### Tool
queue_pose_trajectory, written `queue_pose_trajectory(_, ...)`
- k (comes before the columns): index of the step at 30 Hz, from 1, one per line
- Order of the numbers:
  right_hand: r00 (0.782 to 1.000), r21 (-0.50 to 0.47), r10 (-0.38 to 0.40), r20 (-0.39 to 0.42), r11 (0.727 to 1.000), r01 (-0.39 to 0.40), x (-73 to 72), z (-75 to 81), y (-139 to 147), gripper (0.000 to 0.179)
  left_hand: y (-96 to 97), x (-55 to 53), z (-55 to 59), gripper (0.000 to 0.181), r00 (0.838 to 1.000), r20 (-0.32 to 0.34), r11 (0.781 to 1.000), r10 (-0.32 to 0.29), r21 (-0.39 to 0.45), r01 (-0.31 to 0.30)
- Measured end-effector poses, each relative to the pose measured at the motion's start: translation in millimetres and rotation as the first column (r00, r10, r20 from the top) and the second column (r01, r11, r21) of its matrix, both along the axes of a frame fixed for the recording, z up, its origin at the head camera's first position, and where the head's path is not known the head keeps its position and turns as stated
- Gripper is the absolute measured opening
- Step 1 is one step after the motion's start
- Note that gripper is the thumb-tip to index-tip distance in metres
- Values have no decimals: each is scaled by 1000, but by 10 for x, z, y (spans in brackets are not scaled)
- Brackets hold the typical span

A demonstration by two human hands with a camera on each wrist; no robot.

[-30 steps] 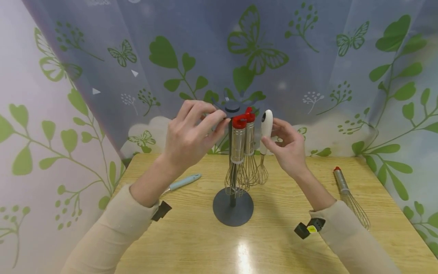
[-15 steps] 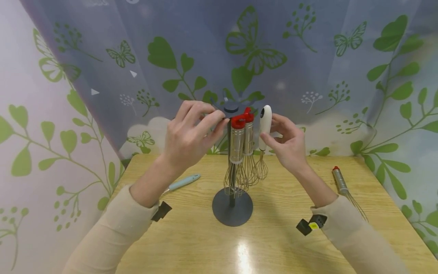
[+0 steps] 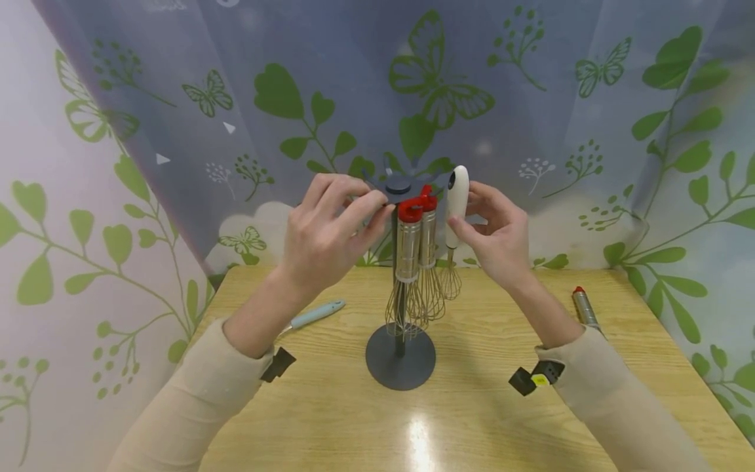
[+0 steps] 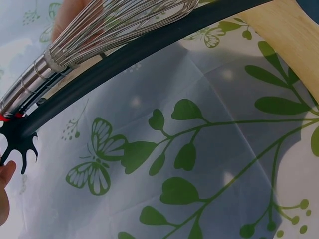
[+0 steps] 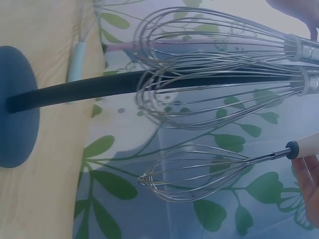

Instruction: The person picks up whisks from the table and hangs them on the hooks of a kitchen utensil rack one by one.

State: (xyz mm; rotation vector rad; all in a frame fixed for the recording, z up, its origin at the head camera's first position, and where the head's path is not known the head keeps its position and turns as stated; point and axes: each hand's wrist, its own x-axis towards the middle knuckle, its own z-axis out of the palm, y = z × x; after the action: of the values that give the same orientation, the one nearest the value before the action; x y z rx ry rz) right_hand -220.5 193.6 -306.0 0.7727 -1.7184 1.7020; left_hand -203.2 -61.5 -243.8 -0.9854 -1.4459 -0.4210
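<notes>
A dark metal hook stand (image 3: 401, 370) rises from its round base in the middle of the table. Two steel whisks with red hook tops, a front one (image 3: 408, 252) and one behind it (image 3: 429, 239), hang from its right side. My left hand (image 3: 330, 226) pinches the tip of one of the stand's hooks between thumb and fingers. With my right hand (image 3: 498, 229) I hold a smaller whisk (image 3: 457, 203) upright by its white handle, right beside the hanging pair. Its wire loops (image 5: 199, 172) point down toward the table, apart from the other whisks in the right wrist view.
On the wooden table (image 3: 330, 419) lies a light blue-handled utensil (image 3: 318, 314), partly behind my left forearm. Another red-topped steel whisk (image 3: 584, 305) lies at the right, largely covered by my right sleeve. A leaf-and-butterfly patterned curtain (image 3: 330, 85) stands behind the table.
My right hand has raised the white-handled whisk and brought it slightly left, toward the top of the stand. My left hand keeps its pinch on the hook.
</notes>
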Motion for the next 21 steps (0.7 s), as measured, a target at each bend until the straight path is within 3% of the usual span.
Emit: queue_pose_trajectory(21, 999, 4, 42, -17, 999, -42, 6, 176, -60, 53, -12, 0, 9, 8, 1000, 5, 1000, -1, -7, 1)
